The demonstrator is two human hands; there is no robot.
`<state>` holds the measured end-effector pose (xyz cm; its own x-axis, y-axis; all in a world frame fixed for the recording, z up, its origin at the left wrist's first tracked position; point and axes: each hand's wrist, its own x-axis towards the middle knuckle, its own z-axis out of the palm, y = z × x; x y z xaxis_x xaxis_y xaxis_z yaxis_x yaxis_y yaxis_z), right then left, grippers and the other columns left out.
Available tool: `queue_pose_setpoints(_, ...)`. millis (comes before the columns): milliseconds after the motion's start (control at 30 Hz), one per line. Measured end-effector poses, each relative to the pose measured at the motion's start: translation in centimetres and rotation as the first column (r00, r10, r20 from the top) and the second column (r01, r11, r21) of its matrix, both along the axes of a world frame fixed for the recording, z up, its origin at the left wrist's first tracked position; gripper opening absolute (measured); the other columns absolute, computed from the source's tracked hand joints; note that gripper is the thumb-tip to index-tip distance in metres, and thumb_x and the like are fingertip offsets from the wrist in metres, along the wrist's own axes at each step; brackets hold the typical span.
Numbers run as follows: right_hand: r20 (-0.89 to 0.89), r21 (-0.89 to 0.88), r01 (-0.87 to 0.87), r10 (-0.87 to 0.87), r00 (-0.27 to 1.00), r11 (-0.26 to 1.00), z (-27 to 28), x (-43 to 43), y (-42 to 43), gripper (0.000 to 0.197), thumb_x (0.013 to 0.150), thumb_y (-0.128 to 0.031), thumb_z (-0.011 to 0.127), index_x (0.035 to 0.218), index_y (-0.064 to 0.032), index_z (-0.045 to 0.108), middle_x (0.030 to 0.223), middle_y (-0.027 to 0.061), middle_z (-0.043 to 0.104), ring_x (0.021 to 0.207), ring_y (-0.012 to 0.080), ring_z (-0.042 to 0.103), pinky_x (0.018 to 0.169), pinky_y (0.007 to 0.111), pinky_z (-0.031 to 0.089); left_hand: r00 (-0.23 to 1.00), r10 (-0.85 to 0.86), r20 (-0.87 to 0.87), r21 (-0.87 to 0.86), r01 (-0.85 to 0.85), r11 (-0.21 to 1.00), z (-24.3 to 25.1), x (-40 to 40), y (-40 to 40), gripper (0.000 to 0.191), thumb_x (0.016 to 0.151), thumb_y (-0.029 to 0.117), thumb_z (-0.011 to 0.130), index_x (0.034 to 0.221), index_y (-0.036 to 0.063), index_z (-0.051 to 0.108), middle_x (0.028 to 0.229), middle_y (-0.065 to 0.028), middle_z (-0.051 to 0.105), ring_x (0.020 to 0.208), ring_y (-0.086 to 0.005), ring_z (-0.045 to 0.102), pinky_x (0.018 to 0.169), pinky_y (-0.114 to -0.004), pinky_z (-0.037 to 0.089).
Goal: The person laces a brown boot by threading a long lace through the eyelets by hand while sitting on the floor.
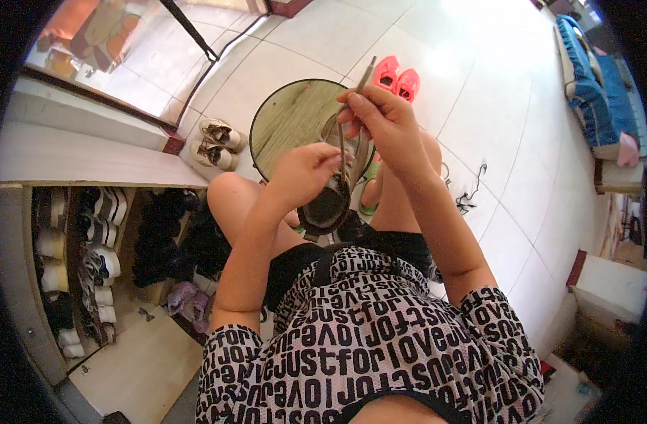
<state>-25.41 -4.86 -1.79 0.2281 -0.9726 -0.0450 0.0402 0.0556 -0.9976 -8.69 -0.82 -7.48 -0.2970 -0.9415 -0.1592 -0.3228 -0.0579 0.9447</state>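
A dark grey-brown lace-up shoe [328, 204] rests on a round stool with a wood-grain top [286, 114], its heel opening towards me. My right hand [384, 119] is raised over the toe end and pinches a shoelace [342, 140] between thumb and fingers. The lace's free end sticks up past that hand, while its lower part runs down to the eyelets. Slightly blurred, my left hand [307, 172] is above the shoe's left side, its fingertips closed around the lace near the eyelets. The hands partly hide the tongue and lacing.
Beyond the stool stand pink shoes [391, 74]; white sneakers [217, 143] are at its left. An open shoe cabinet [103, 254] with several shoes lies at left. Loose dark laces [469, 193] lie on the tiled floor [493, 132] at right, with blue fabric [593, 100] farther off.
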Motion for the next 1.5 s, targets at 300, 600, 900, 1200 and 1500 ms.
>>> queue_pose_setpoints(300,-0.074,-0.113,-0.229,0.221,0.972,0.967,-4.9,0.4,0.3,0.032,0.093,-0.018,0.058,0.121,-0.0037,0.052,0.105,0.0139,0.062,0.093,0.0173,0.061,0.083,0.03,0.048,0.971,0.04,-0.237,0.301,0.034,0.953,-0.7,1.1,-1.4,0.039,0.092,0.036,0.059,0.093,-0.002,0.068,0.069,-0.0069,0.065,0.061,-0.0133,0.059,0.061,-0.027,0.047)
queue_pose_setpoints(600,-0.429,-0.192,-0.042,-0.045,0.902,0.981,-5.5,-4.9,3.6,0.016,0.083,-0.016,0.068,0.086,-0.0002,0.066,0.069,0.0114,0.06,0.063,0.0228,0.057,0.058,0.031,0.045,0.945,0.109,-0.307,0.368,0.012,0.93,-0.2,1.0,-1.4,0.031,0.092,0.031,0.061,0.093,0.0018,0.07,0.077,-0.0043,0.069,0.063,-0.0065,0.056,0.059,-0.019,0.042)
queue_pose_setpoints(900,-0.517,-0.381,-0.084,-0.137,0.845,0.921,-6.4,-3.3,4.2,0.039,0.08,-0.02,0.072,0.113,-0.0056,0.061,0.105,0.0134,0.06,0.101,0.0289,0.058,0.088,0.036,0.046,0.953,0.048,-0.301,0.359,0.066,0.931,-0.6,0.4,-1.8,0.024,0.091,0.022,0.063,0.1,0.0002,0.065,0.077,-0.0059,0.068,0.064,-0.0087,0.061,0.059,-0.02,0.046)
queue_pose_setpoints(1200,-0.335,0.008,-0.012,0.014,0.942,1.0,-7.6,-1.1,4.6,0.019,0.086,-0.017,0.064,0.095,-0.0005,0.066,0.078,0.0142,0.067,0.068,0.0199,0.064,0.065,0.031,0.05,0.994,0.113,-0.015,0.112,-0.11,0.988,-0.2,0.0,-0.8,0.024,0.085,0.009,0.066,0.104,-0.0004,0.054,0.079,-0.0099,0.067,0.071,-0.0116,0.063,0.062,-0.024,0.049)
queue_pose_setpoints(1500,-0.218,0.048,-0.021,0.031,0.975,0.999,-8.4,-1.4,5.0,0.02,0.084,-0.018,0.069,0.092,-0.0001,0.064,0.075,0.0088,0.066,0.066,0.012,0.059,0.061,0.028,0.048,0.969,-0.034,0.243,-0.244,0.095,0.965,0.1,0.0,0.1,0.014,0.082,0.01,0.064,0.093,0.001,0.066,0.085,-0.0132,0.064,0.078,-0.0249,0.063,0.07,-0.036,0.048)
